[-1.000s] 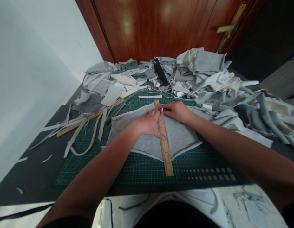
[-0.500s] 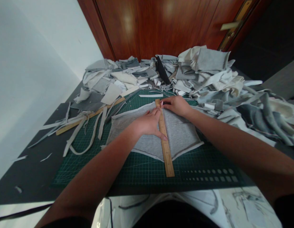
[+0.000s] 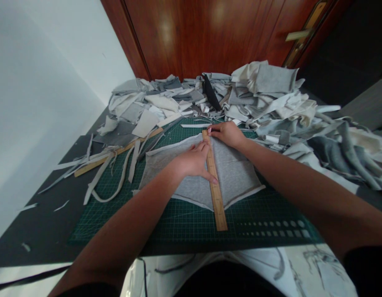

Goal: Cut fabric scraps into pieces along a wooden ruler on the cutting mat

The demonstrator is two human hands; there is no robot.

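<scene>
A grey piece of knit fabric (image 3: 237,173) with curled pale edges lies on a green cutting mat (image 3: 184,231). Across its middle runs a wooden ruler (image 3: 216,194), sticking out past the near edge of the cloth. My left hand (image 3: 195,159) lies spread over the ruler and the cloth, thumb on the ruler and fingers towards its upper part. At the ruler's far end, my right hand (image 3: 226,133) pinches a small pinkish-white piece of tailor's chalk (image 3: 209,130) by the fabric's far edge.
Heaped grey and white fabric scraps (image 3: 271,99) line the back and right of the table. On the left lie loose cloth strips (image 3: 98,177) and a second wooden stick (image 3: 85,167). Behind stands a brown door (image 3: 193,37); a white wall (image 3: 55,62) is at left.
My right hand has shifted slightly away from me, along the ruler to its far end. My left hand and the ruler stay in place on the cloth.
</scene>
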